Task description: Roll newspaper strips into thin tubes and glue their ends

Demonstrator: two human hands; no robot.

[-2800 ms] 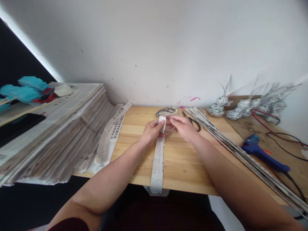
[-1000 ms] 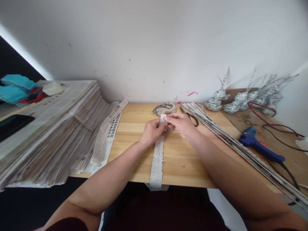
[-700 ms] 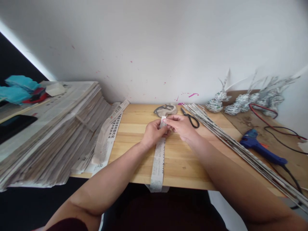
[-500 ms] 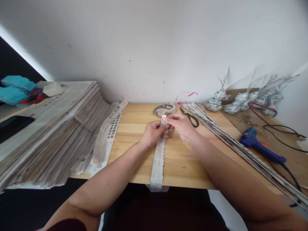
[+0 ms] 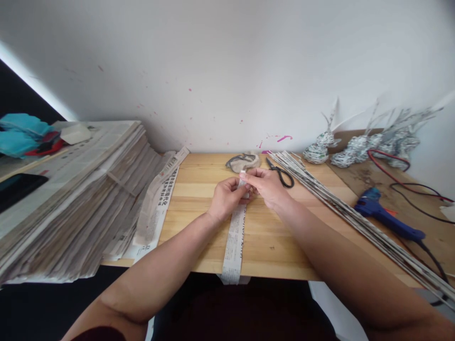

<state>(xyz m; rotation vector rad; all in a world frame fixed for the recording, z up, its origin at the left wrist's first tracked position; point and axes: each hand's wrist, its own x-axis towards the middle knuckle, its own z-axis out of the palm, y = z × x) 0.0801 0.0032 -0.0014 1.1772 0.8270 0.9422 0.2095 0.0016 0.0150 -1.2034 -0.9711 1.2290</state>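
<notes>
newspapers in a tall stack (image 5: 85, 199) stand well to the left of the paper strip (image 5: 232, 246), with a light-blue item (image 5: 24, 130) and what looks like a dark phone (image 5: 21, 190) farther left of it. closer on the strip's left, loose newspaper sheets (image 5: 152, 213) lie on the tabletop (image 5: 277, 232). the left hand (image 5: 227, 195) comes in from the strip's left, closed around it below its top end, thumb across the front. the strip runs down the middle from the fingers, its lower end hanging past the tabletop's near edge. the right hand (image 5: 266, 184), at the strip's right, pinches its very top; the fingers hide any fold there. dark scissors (image 5: 286, 179) lie right of the strip's top, then thin paper sticks (image 5: 341, 213) slanting away, and far right of it woven paper figures (image 5: 317, 149) and a blue glue gun (image 5: 394, 220).

the strip could tear or crease crooked, i'd judge, if the two hands pull unevenly; its overhanging end might snag on clothing and drag it askew.

small print covers the strip, too fine to read. left of it, the loose sheets carry a bold chinese headline, apparently ending in 现代化. no brand is legible.
</notes>
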